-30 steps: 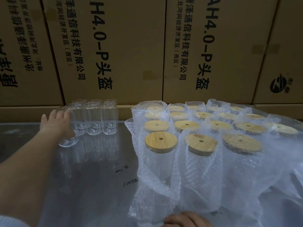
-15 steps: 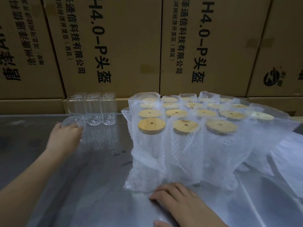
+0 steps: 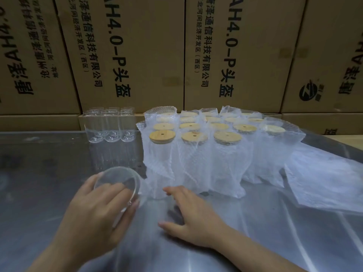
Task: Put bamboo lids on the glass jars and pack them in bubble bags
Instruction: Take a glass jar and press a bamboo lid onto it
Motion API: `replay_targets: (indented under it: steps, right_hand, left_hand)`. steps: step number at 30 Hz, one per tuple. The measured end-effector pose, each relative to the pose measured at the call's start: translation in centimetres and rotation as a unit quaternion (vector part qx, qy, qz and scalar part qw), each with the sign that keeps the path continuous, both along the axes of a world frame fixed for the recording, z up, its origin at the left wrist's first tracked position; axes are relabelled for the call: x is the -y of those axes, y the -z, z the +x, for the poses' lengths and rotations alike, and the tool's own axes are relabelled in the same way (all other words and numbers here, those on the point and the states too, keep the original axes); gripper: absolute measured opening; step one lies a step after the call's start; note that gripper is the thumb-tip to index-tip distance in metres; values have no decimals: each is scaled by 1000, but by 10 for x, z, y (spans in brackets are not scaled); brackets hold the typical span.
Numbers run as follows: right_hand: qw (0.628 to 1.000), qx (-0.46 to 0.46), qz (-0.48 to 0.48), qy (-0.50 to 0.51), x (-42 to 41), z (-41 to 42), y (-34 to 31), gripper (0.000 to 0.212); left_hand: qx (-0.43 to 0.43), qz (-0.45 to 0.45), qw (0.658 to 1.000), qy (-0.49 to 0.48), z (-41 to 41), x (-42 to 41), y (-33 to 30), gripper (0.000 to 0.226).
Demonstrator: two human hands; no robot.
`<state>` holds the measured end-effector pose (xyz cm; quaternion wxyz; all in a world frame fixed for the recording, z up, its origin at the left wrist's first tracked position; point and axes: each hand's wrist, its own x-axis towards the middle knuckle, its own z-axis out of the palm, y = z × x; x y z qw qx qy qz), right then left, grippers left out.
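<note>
My left hand [image 3: 96, 209] gripped a tilted empty glass jar [image 3: 119, 183], fingers curled around it; my right hand [image 3: 188, 211] lay spread, fingers relaxed, on the steel table [image 3: 255, 222].

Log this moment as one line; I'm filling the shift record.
left hand: grips clear lidless glass jar | right hand: spread on shiny metal table | lidded jars in white bubble bags: standing behind

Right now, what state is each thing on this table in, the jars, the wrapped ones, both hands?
Left hand: grips the glass jar.
Glass jar: tilted, no lid, unwrapped.
Right hand: fingers spread, resting on the table.
Bare jars: upright, lidless, clustered at the back.
Bagged jars: upright, bamboo lids on, in bubble bags.
Spare bubble bags: lying flat.
</note>
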<state>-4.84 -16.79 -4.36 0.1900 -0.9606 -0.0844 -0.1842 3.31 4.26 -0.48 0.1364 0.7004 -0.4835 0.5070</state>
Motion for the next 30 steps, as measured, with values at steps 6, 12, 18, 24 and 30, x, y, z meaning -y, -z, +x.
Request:
replay_targets:
  steps: [6, 12, 18, 24, 30]
  right_hand:
    - [991, 99, 84, -40, -4, -22, -4, 90]
    - [974, 123, 191, 15, 14, -43, 0, 72]
    - [956, 93, 268, 73, 59, -73, -2, 66]
    - [945, 16, 319, 69, 92, -98, -1, 70]
    - [934, 34, 349, 74, 123, -115, -6, 43]
  left_hand:
    - [-57, -39, 988, 137, -59, 32, -14, 24]
    - [-254, -137, 928, 236, -76, 91, -14, 43]
    - [-622, -86, 720, 296, -80, 144, 6, 98]
    - [-682, -20, 663, 308, -81, 174, 27, 82]
    - [-697, -40, 639, 323, -77, 180, 40, 66]
